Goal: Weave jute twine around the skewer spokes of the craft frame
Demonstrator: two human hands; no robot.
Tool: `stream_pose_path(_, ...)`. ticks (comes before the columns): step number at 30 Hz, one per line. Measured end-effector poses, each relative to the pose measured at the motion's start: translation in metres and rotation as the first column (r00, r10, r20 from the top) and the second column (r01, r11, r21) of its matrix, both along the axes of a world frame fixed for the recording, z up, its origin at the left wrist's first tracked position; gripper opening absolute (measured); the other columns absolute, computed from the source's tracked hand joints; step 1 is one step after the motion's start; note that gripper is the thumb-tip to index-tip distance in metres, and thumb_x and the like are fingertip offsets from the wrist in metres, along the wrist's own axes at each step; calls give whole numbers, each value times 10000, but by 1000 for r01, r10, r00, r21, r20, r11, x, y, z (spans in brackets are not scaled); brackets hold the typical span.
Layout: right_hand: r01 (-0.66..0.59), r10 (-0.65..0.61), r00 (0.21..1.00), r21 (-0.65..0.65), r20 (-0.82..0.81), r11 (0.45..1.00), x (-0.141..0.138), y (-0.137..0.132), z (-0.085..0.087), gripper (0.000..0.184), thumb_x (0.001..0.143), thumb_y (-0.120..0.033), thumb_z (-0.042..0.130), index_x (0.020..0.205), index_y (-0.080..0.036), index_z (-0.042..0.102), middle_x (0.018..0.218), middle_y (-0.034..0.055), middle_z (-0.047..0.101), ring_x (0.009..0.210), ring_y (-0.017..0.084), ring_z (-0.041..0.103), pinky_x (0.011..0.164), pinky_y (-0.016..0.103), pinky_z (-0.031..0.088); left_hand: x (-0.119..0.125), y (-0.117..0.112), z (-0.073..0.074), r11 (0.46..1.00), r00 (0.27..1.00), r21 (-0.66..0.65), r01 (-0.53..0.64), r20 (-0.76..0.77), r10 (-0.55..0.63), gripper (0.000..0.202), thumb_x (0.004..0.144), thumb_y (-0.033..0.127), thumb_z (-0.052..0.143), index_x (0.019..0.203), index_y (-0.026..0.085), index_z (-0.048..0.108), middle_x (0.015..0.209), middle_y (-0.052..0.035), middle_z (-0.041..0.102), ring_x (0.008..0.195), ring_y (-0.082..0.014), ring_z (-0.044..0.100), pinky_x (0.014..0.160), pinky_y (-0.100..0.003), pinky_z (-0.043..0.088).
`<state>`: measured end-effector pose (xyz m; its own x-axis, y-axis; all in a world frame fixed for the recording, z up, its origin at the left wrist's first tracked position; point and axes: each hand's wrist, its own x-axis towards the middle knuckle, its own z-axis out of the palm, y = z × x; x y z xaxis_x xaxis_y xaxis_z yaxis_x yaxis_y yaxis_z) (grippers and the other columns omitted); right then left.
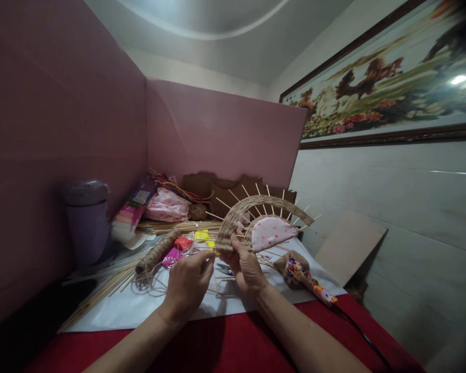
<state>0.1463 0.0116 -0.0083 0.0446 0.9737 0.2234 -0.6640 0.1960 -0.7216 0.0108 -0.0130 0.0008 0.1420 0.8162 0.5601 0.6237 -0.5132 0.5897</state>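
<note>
My right hand point(248, 267) grips a half-round woven fan point(238, 212) by its lower left end, thumb in front. The fan has a twine-woven outer band, thin wooden sticks poking out beyond it, and a white cloth half-disc point(274, 233) with red dots at its centre. Close to the same end, my left hand point(190, 280) is closed in a pinch on what looks like a thin strand of twine beside the band. Behind my hands, a pair of scissors point(224, 269) is partly hidden.
Left of my hands lie a twine roll point(159, 251), loose sticks point(104, 292) and pink, red and yellow packets point(184, 243). A purple bin point(86, 223) stands farther left. On the right rests a floral-covered tool point(314, 287) with a black cord. Brown cardboard point(217, 189) leans behind.
</note>
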Motion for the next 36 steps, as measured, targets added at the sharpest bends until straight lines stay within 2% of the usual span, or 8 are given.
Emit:
stream_pose_path(7, 10, -11, 1000, 9, 8, 1000, 0, 0, 0, 258, 708, -306, 684, 917, -169, 622, 842, 39, 713, 682, 151, 661, 568, 232, 486, -10, 9, 2, 970, 973, 207, -125, -166, 161, 185, 817, 288, 511, 854, 238, 685, 789, -46, 714, 722, -192, 642, 628, -245, 370)
stream_pose_path(13, 16, -15, 1000, 24, -22, 1000, -1, -2, 3, 229, 695, -243, 692, 910, -193, 629, 765, -4, 704, 648, 129, 647, 505, 195, 446, -18, 17, 6, 966, 976, 202, -160, -116, 186, 146, 789, 284, 542, 812, 229, 676, 751, -30, 701, 691, -185, 624, 617, -250, 364)
stream_pose_path(17, -2, 3, 1000, 36, -29, 999, 0, -1, 4, 216, 707, -242, 679, 913, -202, 630, 796, -7, 706, 639, 126, 648, 524, 205, 461, -22, 20, 12, 971, 995, 218, -98, 4, 99, 110, 752, 250, 569, 770, 201, 665, 753, -36, 680, 697, -180, 598, 631, -253, 375)
stream_pose_path(20, -28, 29, 999, 30, -37, 999, 2, 1, 3, 185, 714, -247, 673, 886, -199, 629, 807, -6, 706, 629, 129, 653, 507, 201, 455, -24, 24, 15, 997, 973, 73, -28, 232, 10, 111, 723, 262, 588, 698, 185, 664, 652, -19, 651, 609, -160, 565, 572, -244, 376)
stream_pose_path(25, -64, 65, 990, 12, -122, 998, 5, 1, 6, 195, 695, -199, 676, 883, -210, 624, 760, -21, 704, 597, 124, 653, 468, 181, 429, -21, 29, 21, 937, 761, -262, 231, 648, -6, 132, 575, 264, 695, 594, 144, 643, 418, 47, 508, 375, -73, 392, 414, -200, 298)
stream_pose_path(27, -81, 81, 985, 6, -151, 997, 5, -1, 8, 212, 682, -175, 681, 884, -210, 626, 756, -25, 705, 593, 118, 651, 473, 180, 432, -19, 28, 21, 923, 721, -269, 274, 692, -12, 136, 527, 241, 722, 569, 136, 646, 421, 42, 521, 384, -67, 403, 422, -195, 312)
stream_pose_path(32, -121, 121, 981, 8, -153, 993, 5, -1, 8, 181, 705, -192, 669, 881, -198, 630, 767, -18, 705, 596, 117, 648, 456, 177, 419, -15, 25, 15, 888, 713, -239, 393, 689, -130, 182, 534, 283, 755, 586, 117, 700, 547, -28, 640, 519, -106, 510, 525, -218, 377)
stream_pose_path(36, -141, 141, 979, 9, -150, 990, 5, 1, 4, 162, 716, -198, 663, 873, -180, 627, 790, -2, 704, 638, 118, 647, 475, 177, 428, -14, 30, 6, 846, 694, -294, 444, 711, -117, 237, 529, 322, 766, 625, 110, 723, 579, -51, 664, 558, -128, 542, 570, -239, 397)
